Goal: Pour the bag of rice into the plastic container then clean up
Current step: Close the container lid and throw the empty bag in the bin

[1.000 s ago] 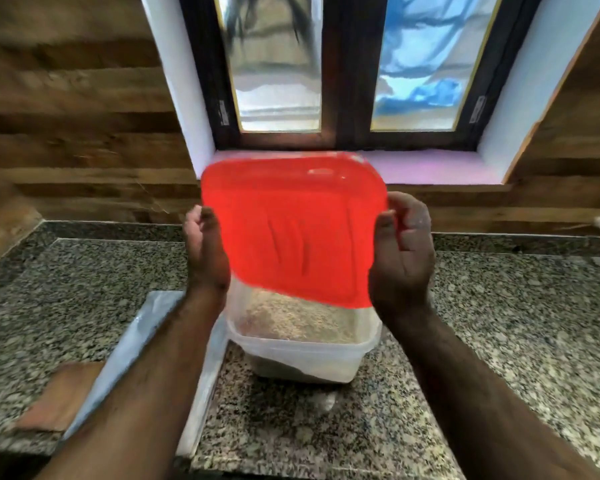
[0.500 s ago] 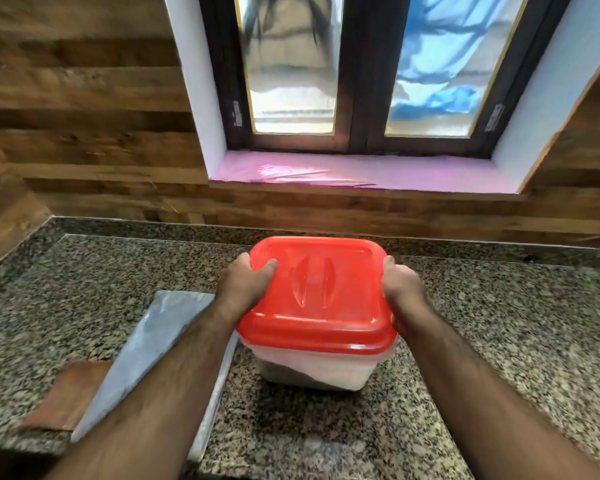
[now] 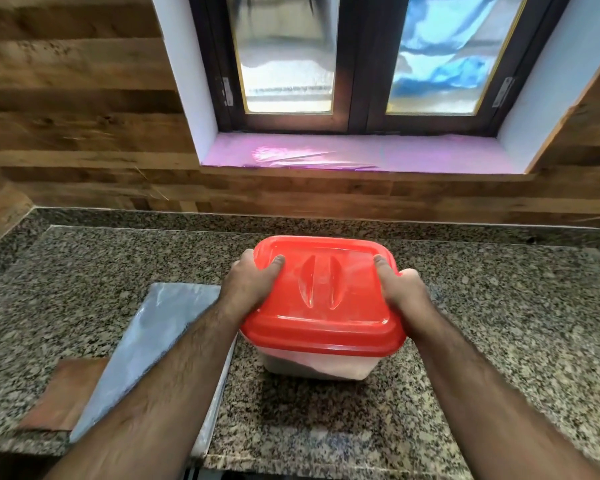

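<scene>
A clear plastic container (image 3: 317,365) stands on the granite counter (image 3: 499,341), and a red lid (image 3: 323,299) sits on top of it. My left hand (image 3: 250,289) grips the lid's left edge, thumb on top and fingers curled down the side. My right hand (image 3: 400,292) grips the right edge the same way. The rice inside is mostly hidden by the lid. The empty clear plastic bag (image 3: 160,344) lies flat on the counter to the left, partly under my left forearm.
A brown flat piece (image 3: 66,393) lies under the bag's left corner near the counter's front edge. A wooden wall and a window with a pink-lined sill (image 3: 354,154) rise behind the counter. Bare granite stretches to the right.
The lid was held up tilted above the open container a second ago. It has come down onto the container, and both hands now grip its sides.
</scene>
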